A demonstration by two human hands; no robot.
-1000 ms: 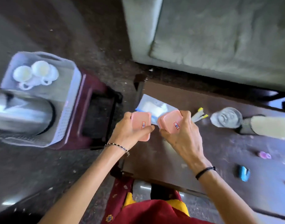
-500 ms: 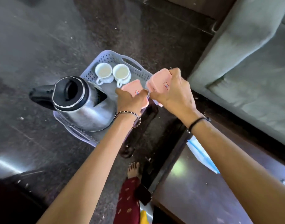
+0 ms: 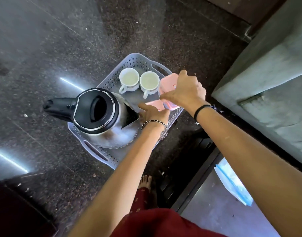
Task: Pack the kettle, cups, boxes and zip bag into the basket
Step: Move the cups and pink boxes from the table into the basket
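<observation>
The right grip (image 3: 184,93) is clamped from above on a tilted pink box (image 3: 168,82), a rounded plastic rectangle with a small label. Just below it, the left grip (image 3: 154,114) lies on a flat pink box (image 3: 155,104) with its forefinger straight; I cannot tell whether it clamps. Both boxes are inside the perforated grey plastic basket (image 3: 134,61). Just left of the right grip stand two white glazed cups (image 3: 129,78), handles toward the person. Just left of the left grip sits the round steel kettle (image 3: 98,115) with its black lid. Well behind both grips, the clear zip bag (image 3: 232,183) lies on the glossy counter (image 3: 215,211).
</observation>
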